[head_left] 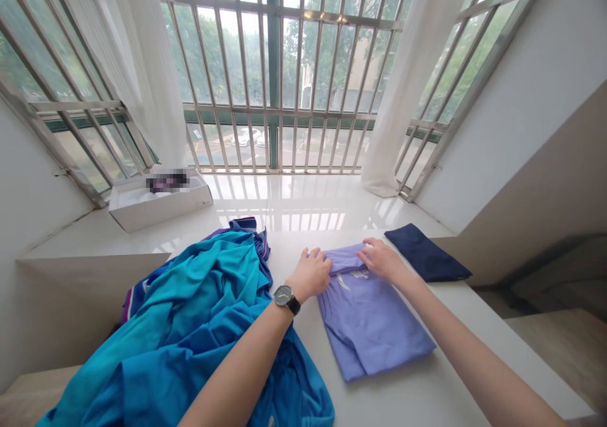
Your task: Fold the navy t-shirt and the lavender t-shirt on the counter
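Note:
A lavender T-shirt (379, 329) lies folded into a rough rectangle on the white surface, small white print near its top. Its far edge is turned over into a band. My left hand (310, 274), with a black-strapped watch on the wrist, grips the left end of that band, fingers curled over it. At the right end, my right hand (382, 259) holds the band between thumb and fingers. To the left, a heap of crumpled teal and blue clothing (190, 300) spreads partly beneath my left forearm. A folded navy garment (427, 253) lies just beyond my right hand.
A white open box (161, 205) with a blurred-out item in it stands at the back left on the window sill (294, 202). White curtains (403, 98) hang on both sides of the barred window. The white table's right edge (531, 345) runs beside my right forearm.

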`<state>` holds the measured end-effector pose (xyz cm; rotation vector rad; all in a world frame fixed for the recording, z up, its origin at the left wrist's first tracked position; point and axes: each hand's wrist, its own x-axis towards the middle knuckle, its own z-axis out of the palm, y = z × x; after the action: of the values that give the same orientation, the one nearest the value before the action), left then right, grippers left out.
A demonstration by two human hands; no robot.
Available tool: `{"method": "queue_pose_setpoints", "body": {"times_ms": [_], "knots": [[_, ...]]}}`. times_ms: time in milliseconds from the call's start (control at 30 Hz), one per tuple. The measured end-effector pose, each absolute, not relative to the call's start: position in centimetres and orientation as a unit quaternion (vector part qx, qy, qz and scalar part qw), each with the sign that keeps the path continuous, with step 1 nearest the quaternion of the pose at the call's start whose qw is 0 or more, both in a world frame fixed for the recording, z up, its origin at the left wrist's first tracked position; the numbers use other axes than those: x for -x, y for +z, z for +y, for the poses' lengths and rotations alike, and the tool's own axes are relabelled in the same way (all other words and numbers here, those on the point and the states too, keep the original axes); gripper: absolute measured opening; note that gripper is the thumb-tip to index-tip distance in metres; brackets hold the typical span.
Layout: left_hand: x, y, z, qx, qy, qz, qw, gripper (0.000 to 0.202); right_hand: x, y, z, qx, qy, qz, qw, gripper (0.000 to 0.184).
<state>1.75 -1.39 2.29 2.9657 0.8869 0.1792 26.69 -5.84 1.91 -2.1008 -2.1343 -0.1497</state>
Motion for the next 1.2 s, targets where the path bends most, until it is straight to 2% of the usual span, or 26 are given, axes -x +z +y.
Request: {"method": "queue_pose_setpoints", "body": {"times_ms": [67, 267, 500, 733, 833, 967, 1200], "knots": [[-2.1, 2.0, -1.7, -0.954, 0.079, 0.288, 0.029, 0.032, -27.2, 0.9, -5.0, 0.682, -0.048, -0.721, 0.112, 0.042], [-2.7, -0.4, -2.7, -0.957, 0.089, 0.268, 0.07, 0.07, -28.5, -4.9, -3.5, 0.651, 0.0, -0.743, 0.155, 0.066], [-2.8, -0.8, -1.7, -0.956, 0.075, 0.273, 0.081, 0.074, -29.3, -6.8, -2.8, 0.679, -0.012, -0.72, 0.144, 0.071], [-2.5, 3.0, -3.6, -0.971, 0.101, 0.198, 0.093, 0.066, -29.0, -6.6, -1.9, 0.703, -0.032, -0.701, 0.113, 0.068], [-2.4, 4.7, -5.6, -0.984, 0.051, 0.132, 0.105, 0.064, -29.0, -6.5, -2.0, 0.7, -0.036, -0.704, 0.118, 0.067], [-2.6, 5.5, -8.2, -0.989, -0.009, 0.084, 0.122, 0.073, -29.1, -6.1, -2.2, 0.693, -0.048, -0.707, 0.131, 0.064], [-3.4, 3.1, -11.1, -0.992, -0.002, 0.07, 0.103, 0.094, -28.9, -5.5, -4.5, 0.657, -0.065, -0.739, 0.133, 0.062]]}}
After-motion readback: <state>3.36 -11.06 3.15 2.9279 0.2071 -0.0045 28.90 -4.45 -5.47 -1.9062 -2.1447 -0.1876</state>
